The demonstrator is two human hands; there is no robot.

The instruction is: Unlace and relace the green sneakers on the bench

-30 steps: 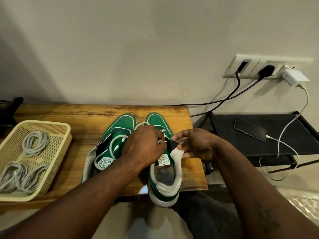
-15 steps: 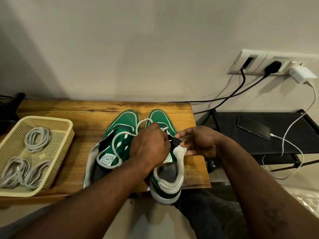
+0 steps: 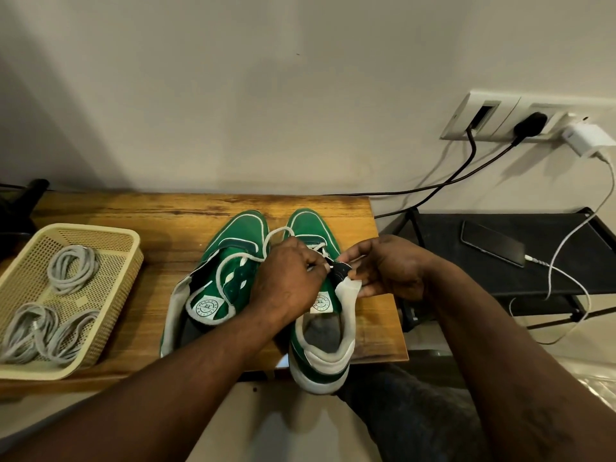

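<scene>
At nine o'clock on the counter [image 3: 160, 221] a basket [image 3: 83, 227] holds coiled grey laces [image 3: 71, 268], while the left grip [image 3: 290, 278] pinches the white lace [image 3: 278, 230] and the right grip [image 3: 390, 270] holds the collar of the green sneaker [image 3: 310, 225].

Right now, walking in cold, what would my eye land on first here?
The bright green sneakers side by side on the wooden bench stand out at the centre. Both hands work over the right sneaker: the left hand pinches a white lace, and the right hand holds its side flap. To the left, a cream basket holds coils of grey cord.
</scene>
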